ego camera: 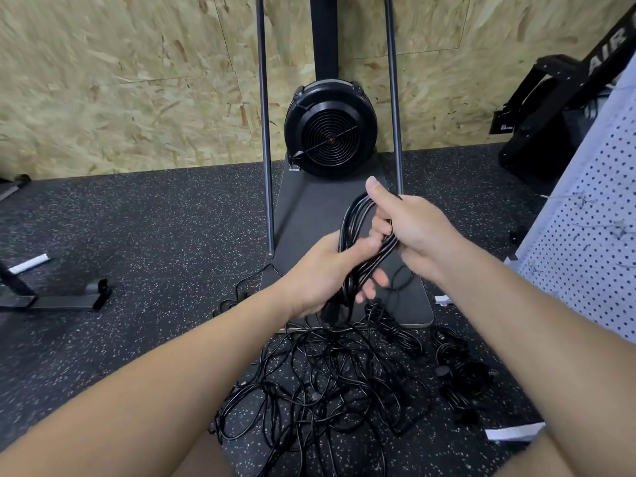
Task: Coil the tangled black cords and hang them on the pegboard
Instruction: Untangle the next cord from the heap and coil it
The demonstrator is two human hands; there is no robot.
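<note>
Head: coiled cord (358, 232), pegboard (592, 215) rightward.

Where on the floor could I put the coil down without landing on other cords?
Bare floor lies left of the machine base, up to the wall. The tangle below both hands is crowded, as is the bundle near the pegboard.

Two hands were in view, the left hand (325, 270) and the right hand (413, 232), and together they gripped one coiled bundle of black cord (358, 235). One tangled heap of cords (320, 380) lay on the floor; its strands could not be counted. One smaller clump (461, 370) lay beside it. One white pegboard (592, 228) stood at the right, and one round black fan (330, 129) stood ahead.
</note>
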